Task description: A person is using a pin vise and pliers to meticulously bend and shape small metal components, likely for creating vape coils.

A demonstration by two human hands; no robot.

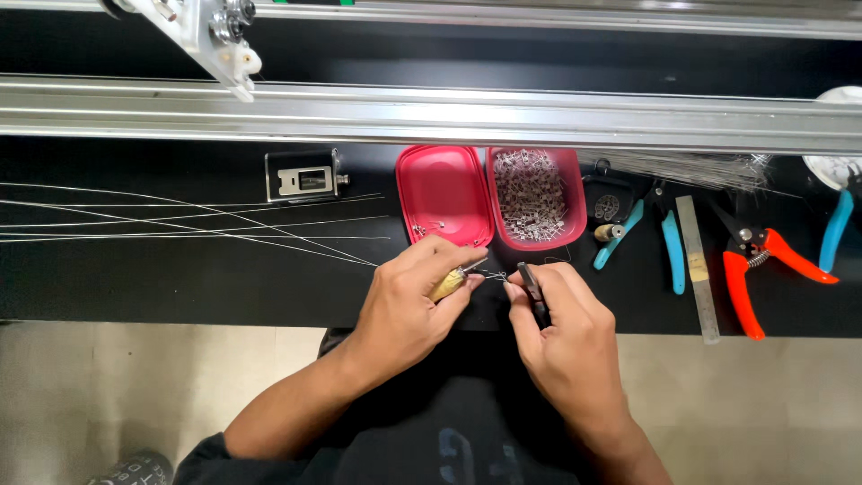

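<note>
My left hand (pixel 409 301) is closed around a small tool with a yellowish wooden handle (pixel 446 285), its metal tip pointing right. My right hand (pixel 561 328) grips a thin black tool (pixel 533 289), held upright near the left hand's tip. Between the two tips sits a tiny metal wire piece (pixel 495 276), too small to make out. Both hands hover over the front edge of a black worktable (pixel 180 287). Just behind them stands an open pink box (pixel 539 199) filled with several small metal parts, with its pink lid (pixel 442 193) lying open on the left.
Long thin wires (pixel 197 224) fan across the table's left. A small metal block (pixel 303 175) lies behind them. To the right lie blue-handled pliers (pixel 669 247), a metal ruler (pixel 698 265), red-handled cutters (pixel 750 265) and another blue handle (pixel 835 229). An aluminium rail (pixel 431 112) spans the back.
</note>
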